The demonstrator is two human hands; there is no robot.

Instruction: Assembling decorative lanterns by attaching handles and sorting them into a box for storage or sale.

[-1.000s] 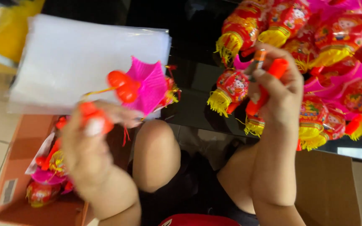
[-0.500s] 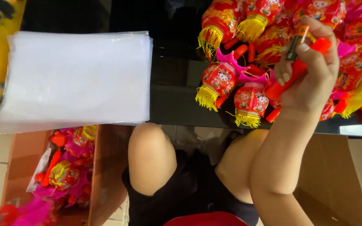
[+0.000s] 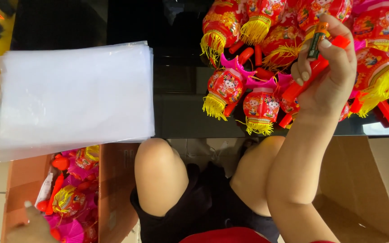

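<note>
My right hand (image 3: 327,74) is raised over the dark table (image 3: 176,108), gripping an orange-red plastic stick (image 3: 314,74) together with a small green battery (image 3: 317,39) pinched at the fingertips. Under it lies a heap of red toy lanterns (image 3: 260,103) with yellow tassels and pink tops. My left hand (image 3: 30,227) reaches down at the lower left into a brown cardboard box (image 3: 111,180) of bagged lanterns and orange sticks (image 3: 68,200). Whether that hand holds anything is hidden by the frame edge.
A stack of clear plastic bags (image 3: 73,96) lies on the table's left part, overhanging its front edge. My bare knees (image 3: 158,166) sit between the boxes. A second open cardboard box (image 3: 361,189) stands at the lower right. Tiled floor shows at the left.
My left hand, which held up a pink-topped lantern piece one second ago, has dropped into the box at the lower left. The right hand stays up on the stick and battery.
</note>
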